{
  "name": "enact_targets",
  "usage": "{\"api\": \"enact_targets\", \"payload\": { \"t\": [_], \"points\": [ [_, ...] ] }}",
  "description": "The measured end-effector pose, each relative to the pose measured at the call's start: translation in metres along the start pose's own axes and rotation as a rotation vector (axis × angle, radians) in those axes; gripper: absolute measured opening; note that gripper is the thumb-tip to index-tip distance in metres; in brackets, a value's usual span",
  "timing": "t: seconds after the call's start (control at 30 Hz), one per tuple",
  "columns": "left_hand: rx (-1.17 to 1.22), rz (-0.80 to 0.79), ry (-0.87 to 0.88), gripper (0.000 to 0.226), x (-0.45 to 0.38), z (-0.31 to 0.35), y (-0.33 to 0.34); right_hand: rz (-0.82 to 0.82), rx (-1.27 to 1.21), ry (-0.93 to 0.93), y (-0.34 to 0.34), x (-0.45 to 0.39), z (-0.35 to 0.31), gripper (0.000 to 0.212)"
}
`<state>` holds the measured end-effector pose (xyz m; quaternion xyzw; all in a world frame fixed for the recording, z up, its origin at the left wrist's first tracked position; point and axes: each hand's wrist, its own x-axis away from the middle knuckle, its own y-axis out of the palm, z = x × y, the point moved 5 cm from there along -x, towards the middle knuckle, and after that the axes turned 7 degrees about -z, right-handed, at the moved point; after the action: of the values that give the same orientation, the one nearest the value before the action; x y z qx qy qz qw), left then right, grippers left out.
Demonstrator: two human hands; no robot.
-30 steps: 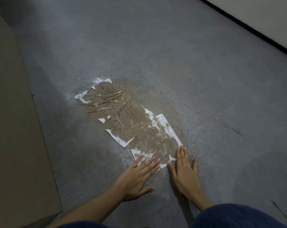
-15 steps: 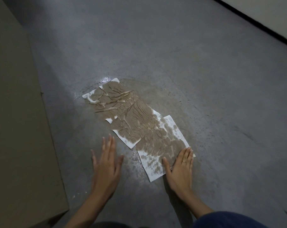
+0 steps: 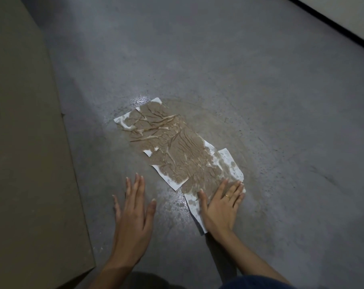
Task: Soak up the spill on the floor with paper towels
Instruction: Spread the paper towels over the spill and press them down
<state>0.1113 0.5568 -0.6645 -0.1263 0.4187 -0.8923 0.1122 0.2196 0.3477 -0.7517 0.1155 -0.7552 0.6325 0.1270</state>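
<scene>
White paper towels (image 3: 177,151), soaked brown over most of their area, lie flat in an overlapping strip on the grey floor. A brownish spill (image 3: 216,119) spreads past their right edge, and wet droplets (image 3: 178,202) glisten just below them. My right hand (image 3: 220,203), wearing a ring, presses flat with straight fingers on the near end of the towels. My left hand (image 3: 133,213) is spread flat over bare floor to the left of the towels, apart from them; whether it touches the floor is unclear.
A large tan box or cabinet side (image 3: 24,142) fills the left edge. A white wall with a black baseboard (image 3: 331,24) runs across the top right. Grey concrete floor (image 3: 218,49) stretches beyond the spill. My blue-clad knee (image 3: 254,283) shows at the bottom.
My left hand has left the towels and swung to bare floor on the left. My right hand has slid up onto the near end of the towels.
</scene>
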Motion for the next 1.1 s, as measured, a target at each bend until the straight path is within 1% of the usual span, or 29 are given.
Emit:
{"api": "enact_targets", "payload": {
  "t": [0.2,0.53,0.7,0.87,1.03,1.1],
  "points": [
    [-0.007,-0.028,-0.044,0.063,0.004,-0.009,-0.001,-0.009,-0.073,-0.056,-0.002,-0.020,-0.040,0.098],
    [0.005,0.008,-0.070,0.065,-0.002,-0.019,-0.004,-0.051,-0.196,-0.088,-0.005,-0.051,-0.110,0.104],
    [0.005,0.032,-0.076,0.071,0.000,-0.033,0.000,-0.071,-0.167,-0.140,-0.006,-0.064,-0.140,0.099],
    [0.016,0.007,-0.090,0.072,0.003,-0.043,0.006,-0.075,-0.149,-0.180,-0.009,-0.080,-0.168,0.098],
    [0.009,-0.012,-0.164,0.072,0.008,-0.048,0.009,-0.065,-0.127,-0.205,-0.009,-0.103,-0.196,0.098],
    [-0.001,0.008,-0.175,0.070,0.008,-0.050,0.009,-0.053,-0.113,-0.213,-0.009,-0.110,-0.209,0.097]
  ]
}}
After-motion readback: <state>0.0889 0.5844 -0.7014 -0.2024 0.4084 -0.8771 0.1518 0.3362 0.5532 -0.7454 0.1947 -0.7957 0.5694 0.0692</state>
